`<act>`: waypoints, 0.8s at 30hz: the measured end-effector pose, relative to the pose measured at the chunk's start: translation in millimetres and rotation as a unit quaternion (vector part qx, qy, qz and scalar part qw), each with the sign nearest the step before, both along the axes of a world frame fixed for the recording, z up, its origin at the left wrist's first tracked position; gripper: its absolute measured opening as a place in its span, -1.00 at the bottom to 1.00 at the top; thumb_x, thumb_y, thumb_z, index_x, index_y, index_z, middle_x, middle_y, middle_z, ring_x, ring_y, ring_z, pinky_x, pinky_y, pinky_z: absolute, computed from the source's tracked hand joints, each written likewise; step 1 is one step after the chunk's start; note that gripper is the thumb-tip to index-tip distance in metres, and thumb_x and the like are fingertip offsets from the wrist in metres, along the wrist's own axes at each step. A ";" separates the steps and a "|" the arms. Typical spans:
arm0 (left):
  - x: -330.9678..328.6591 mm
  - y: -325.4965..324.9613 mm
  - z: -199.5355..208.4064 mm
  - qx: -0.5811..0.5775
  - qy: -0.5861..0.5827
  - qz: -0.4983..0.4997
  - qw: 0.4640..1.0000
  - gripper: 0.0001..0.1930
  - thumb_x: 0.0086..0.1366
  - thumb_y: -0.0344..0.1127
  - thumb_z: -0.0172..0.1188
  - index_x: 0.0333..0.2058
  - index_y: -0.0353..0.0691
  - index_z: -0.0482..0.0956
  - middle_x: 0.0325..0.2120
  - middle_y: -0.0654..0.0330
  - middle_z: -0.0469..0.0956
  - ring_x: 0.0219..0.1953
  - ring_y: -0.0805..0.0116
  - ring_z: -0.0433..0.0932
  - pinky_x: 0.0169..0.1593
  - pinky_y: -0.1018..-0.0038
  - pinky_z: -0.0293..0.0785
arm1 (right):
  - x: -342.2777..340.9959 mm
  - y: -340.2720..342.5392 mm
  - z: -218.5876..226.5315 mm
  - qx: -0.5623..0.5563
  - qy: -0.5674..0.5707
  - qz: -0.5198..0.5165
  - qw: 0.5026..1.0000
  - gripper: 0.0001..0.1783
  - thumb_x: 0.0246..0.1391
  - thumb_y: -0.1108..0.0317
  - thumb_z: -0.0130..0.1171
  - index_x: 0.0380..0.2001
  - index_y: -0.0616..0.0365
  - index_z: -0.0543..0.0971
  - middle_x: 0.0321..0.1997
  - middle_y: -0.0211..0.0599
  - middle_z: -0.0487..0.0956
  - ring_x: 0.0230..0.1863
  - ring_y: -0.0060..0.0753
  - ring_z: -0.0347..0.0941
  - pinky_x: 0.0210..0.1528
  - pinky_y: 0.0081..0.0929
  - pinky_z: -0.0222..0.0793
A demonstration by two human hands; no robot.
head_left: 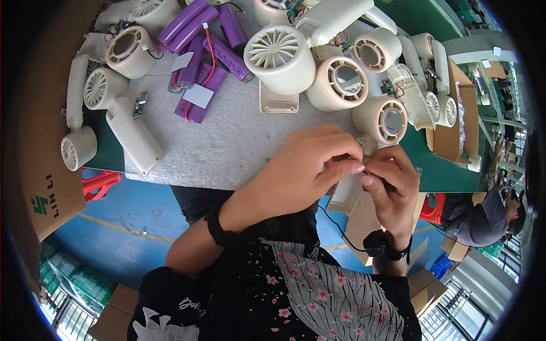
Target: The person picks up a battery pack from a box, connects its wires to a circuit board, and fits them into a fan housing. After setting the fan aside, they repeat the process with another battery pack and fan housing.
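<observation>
My left hand (pixel 310 165) and my right hand (pixel 393 184) meet over the table's near edge, fingertips pinched close together. What lies between the fingertips is too small and covered to make out. Just beyond them is a cream handheld fan head (pixel 380 120) with a slotted ring and a silver disc. Its cream handle shell (pixel 345 196) shows below my fingers, open side up, partly hidden by my hands. Another cream fan head (pixel 338 83) with a silver disc lies farther back, near a larger one with a vaned grille (pixel 280 58).
Purple battery cells (pixel 207 85) with red wires lie at the back on a white foam sheet (pixel 227 153). Several cream fan bodies (pixel 133 133) are at the left. A cardboard box (pixel 458 113) stands at the right. A person (pixel 483 216) sits at the far right.
</observation>
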State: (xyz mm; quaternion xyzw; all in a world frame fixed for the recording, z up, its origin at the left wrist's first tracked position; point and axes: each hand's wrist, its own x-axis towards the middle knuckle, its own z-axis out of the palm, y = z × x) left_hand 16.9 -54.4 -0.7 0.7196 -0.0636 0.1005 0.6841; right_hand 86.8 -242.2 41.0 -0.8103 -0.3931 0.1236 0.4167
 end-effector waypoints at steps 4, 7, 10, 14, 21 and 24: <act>0.5 4.8 2.0 0.010 0.003 -0.027 1.000 -0.86 0.21 -0.43 0.26 -0.26 -0.31 0.57 -0.40 0.15 0.53 -0.42 0.35 0.54 -0.33 0.49 0.47 | -0.3 -2.1 -5.5 0.028 0.060 -0.036 0.997 -0.86 -0.04 0.51 0.30 -0.35 0.30 0.62 -0.33 -0.31 0.42 -0.46 -0.58 0.37 -0.46 -0.61 0.27; -0.7 4.7 2.2 -0.042 0.026 -0.032 0.998 -0.79 0.19 -0.49 0.26 -0.17 -0.30 0.57 -0.34 0.15 0.56 -0.37 0.39 0.55 -0.26 0.51 0.52 | -1.3 0.5 -5.0 0.024 0.079 -0.065 0.994 -0.88 -0.07 0.56 0.30 -0.38 0.31 0.64 -0.33 -0.32 0.42 -0.45 -0.56 0.38 -0.45 -0.63 0.25; -1.2 6.5 3.0 -0.075 0.052 -0.044 0.995 -0.72 0.18 -0.54 0.25 -0.10 -0.30 0.56 -0.28 0.15 0.57 -0.32 0.43 0.56 -0.19 0.51 0.55 | -2.1 1.8 -2.8 0.024 0.079 -0.060 0.995 -0.89 -0.08 0.57 0.30 -0.40 0.31 0.65 -0.34 -0.33 0.42 -0.45 -0.57 0.38 -0.45 -0.64 0.24; -1.5 8.2 6.2 -0.110 0.094 -0.062 0.988 -0.66 0.18 -0.59 0.24 -0.04 -0.31 0.55 -0.22 0.15 0.58 -0.25 0.47 0.57 -0.11 0.51 0.57 | -3.0 4.7 -4.5 0.027 0.059 -0.061 0.996 -0.90 -0.09 0.59 0.31 -0.41 0.32 0.65 -0.35 -0.34 0.43 -0.46 -0.57 0.38 -0.46 -0.64 0.24; -1.8 6.5 5.0 -0.150 0.122 -0.047 0.980 -0.67 0.19 -0.59 0.22 -0.04 -0.32 0.54 -0.21 0.15 0.59 -0.18 0.47 0.59 -0.10 0.51 0.57 | -2.7 3.1 -8.1 0.024 0.039 -0.071 0.996 -0.90 -0.09 0.58 0.32 -0.41 0.32 0.65 -0.37 -0.35 0.43 -0.48 -0.59 0.37 -0.48 -0.64 0.23; -2.1 6.8 4.5 -0.151 0.113 -0.048 0.981 -0.68 0.19 -0.59 0.23 -0.05 -0.33 0.55 -0.22 0.16 0.59 -0.20 0.47 0.60 -0.11 0.52 0.57 | -2.2 3.1 -8.5 0.021 0.024 -0.065 0.997 -0.90 -0.09 0.57 0.32 -0.41 0.32 0.65 -0.37 -0.35 0.43 -0.49 -0.59 0.37 -0.49 -0.64 0.23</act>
